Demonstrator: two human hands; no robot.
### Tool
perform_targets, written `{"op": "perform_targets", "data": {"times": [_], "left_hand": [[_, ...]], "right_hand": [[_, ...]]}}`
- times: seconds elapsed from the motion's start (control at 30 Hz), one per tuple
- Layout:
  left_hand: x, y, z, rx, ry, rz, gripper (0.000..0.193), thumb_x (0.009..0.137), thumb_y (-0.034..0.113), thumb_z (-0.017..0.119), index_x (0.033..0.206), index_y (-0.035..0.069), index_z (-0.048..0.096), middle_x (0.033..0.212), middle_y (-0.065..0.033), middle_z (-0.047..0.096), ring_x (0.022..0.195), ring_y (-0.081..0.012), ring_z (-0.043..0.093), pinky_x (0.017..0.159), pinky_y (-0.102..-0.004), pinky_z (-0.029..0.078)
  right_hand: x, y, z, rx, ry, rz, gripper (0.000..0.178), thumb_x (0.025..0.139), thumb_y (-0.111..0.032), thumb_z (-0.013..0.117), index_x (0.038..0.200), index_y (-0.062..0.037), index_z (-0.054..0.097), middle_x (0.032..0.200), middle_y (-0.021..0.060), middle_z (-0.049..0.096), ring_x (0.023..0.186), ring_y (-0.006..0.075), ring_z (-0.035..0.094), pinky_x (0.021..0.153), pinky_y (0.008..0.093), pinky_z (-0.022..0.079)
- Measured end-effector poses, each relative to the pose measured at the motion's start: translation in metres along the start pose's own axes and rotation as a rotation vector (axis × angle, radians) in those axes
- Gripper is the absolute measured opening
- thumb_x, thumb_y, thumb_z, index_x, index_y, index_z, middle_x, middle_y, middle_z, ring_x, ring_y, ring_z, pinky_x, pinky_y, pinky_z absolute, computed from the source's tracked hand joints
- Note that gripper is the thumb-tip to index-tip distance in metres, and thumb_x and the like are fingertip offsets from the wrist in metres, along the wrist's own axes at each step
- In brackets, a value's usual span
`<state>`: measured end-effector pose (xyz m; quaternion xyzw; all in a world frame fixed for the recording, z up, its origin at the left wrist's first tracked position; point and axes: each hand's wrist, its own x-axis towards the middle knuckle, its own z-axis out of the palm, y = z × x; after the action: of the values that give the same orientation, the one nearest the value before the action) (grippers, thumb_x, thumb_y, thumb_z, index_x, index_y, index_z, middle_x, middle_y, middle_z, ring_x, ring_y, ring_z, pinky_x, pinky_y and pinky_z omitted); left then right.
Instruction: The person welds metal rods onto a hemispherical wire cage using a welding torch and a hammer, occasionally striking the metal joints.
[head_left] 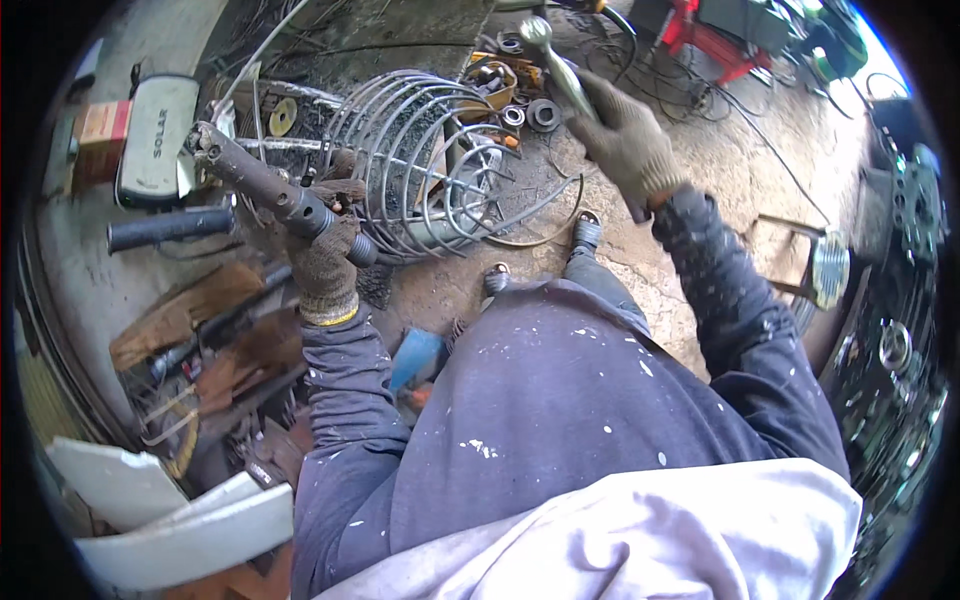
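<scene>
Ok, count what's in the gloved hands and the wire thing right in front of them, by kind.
Hammers: 1, hammer in the right hand
Power tools: 1, grinder in the left hand
Wire cages: 1, wire cage on the ground
Total: 3

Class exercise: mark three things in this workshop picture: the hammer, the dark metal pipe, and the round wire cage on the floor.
hammer (560, 70): head view, on its shaft above the right hand's glove.
dark metal pipe (255, 180): head view, mid-length, above the left hand's grip.
wire cage (420, 150): head view, on its curved wires.
</scene>
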<state>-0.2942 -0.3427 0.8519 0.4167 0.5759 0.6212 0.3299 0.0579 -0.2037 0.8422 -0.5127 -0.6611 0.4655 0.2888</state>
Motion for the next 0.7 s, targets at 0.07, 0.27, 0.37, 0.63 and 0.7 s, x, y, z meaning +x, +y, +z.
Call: {"op": "perform_targets", "data": {"times": [0.07, 0.27, 0.37, 0.63, 0.7], "left_hand": [[-0.005, 0.012, 0.011, 0.06, 0.033, -0.051, 0.05, 0.065, -0.003, 0.071, 0.114, 0.004, 0.06, 0.098, -0.0074, 0.062, 0.093, -0.0201, 0.06, 0.091, -0.0351, 0.05], [-0.031, 0.02, 0.006, 0.37, 0.277, -0.065, 0.037, 0.069, 0.01, 0.071, 0.104, -0.001, 0.062, 0.103, -0.0179, 0.07, 0.095, -0.0218, 0.062, 0.091, -0.0331, 0.049], [-0.043, 0.026, 0.017, 0.2, 0.32, -0.081, 0.037, 0.07, 0.012, 0.072, 0.104, 0.0, 0.062, 0.1, -0.0142, 0.068, 0.096, -0.0234, 0.063, 0.091, -0.0352, 0.05], [-0.102, 0.029, 0.017, -0.104, 0.492, -0.089, 0.035, 0.075, 0.011, 0.071, 0.106, 0.004, 0.057, 0.096, -0.0074, 0.06, 0.095, -0.0262, 0.062, 0.091, -0.0435, 0.052], [-0.107, 0.023, 0.021, -0.075, 0.598, -0.05, 0.033, 0.077, 0.009, 0.071, 0.106, 0.004, 0.057, 0.097, -0.0076, 0.06, 0.094, -0.0255, 0.062, 0.089, -0.0425, 0.052]], "right_hand": [[0.052, 0.008, -0.008, -0.168, -0.018, -0.148, 0.05, 0.093, -0.033, 0.062, 0.138, -0.014, 0.055, 0.108, 0.0182, 0.071, 0.097, 0.0306, 0.071, 0.086, 0.0406, 0.055], [0.153, -0.069, -0.005, -0.237, -0.291, -0.382, 0.045, 0.09, -0.027, 0.062, 0.131, -0.0085, 0.059, 0.117, 0.0193, 0.068, 0.108, 0.0364, 0.065, 0.09, 0.0427, 0.052], [0.196, -0.068, 0.012, -0.458, -0.246, -0.468, 0.048, 0.089, -0.026, 0.061, 0.133, -0.008, 0.057, 0.119, 0.0201, 0.068, 0.111, 0.0383, 0.064, 0.091, 0.0443, 0.051], [0.268, -0.051, 0.065, -0.843, -0.308, -0.551, 0.04, 0.086, -0.023, 0.06, 0.121, -0.0043, 0.064, 0.116, 0.0218, 0.068, 0.114, 0.0367, 0.063, 0.095, 0.0449, 0.051], [0.293, -0.036, 0.074, -0.885, -0.215, -0.723, 0.038, 0.088, -0.025, 0.058, 0.121, -0.0066, 0.065, 0.116, 0.0206, 0.068, 0.113, 0.0364, 0.064, 0.094, 0.0451, 0.052]]}}
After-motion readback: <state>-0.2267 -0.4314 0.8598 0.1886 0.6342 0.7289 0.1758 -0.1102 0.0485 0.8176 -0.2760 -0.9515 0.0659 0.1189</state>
